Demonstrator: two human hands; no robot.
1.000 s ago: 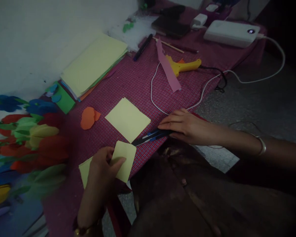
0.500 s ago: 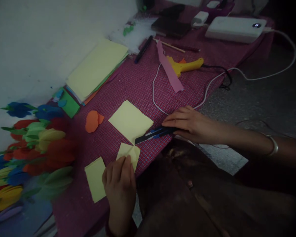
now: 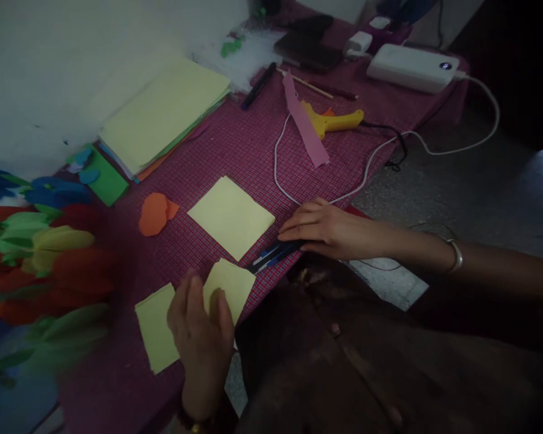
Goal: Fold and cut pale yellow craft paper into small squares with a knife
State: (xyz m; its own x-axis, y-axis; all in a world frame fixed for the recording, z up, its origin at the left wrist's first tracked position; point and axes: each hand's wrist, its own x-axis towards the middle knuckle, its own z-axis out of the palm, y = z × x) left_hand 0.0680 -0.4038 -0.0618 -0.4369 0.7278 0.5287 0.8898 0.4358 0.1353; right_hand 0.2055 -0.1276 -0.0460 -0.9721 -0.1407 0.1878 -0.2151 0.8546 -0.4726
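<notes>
My left hand grips a small pale yellow paper square at the near edge of the checked pink cloth; its thumb lies over the paper's lower part. A second small yellow piece lies flat just left of that hand. My right hand rests with its fingers laid over the handle of a blue and black utility knife, whose tip points toward a larger yellow square in the middle of the cloth.
A stack of coloured sheets lies at the back left, with orange cut-outs nearer. Paper flowers crowd the left edge. A yellow glue gun, pink strip, white cable, black marker and white power bank lie further back.
My left hand has turned the small yellow square, so more of the paper shows above my fingers. My right hand stays on the knife.
</notes>
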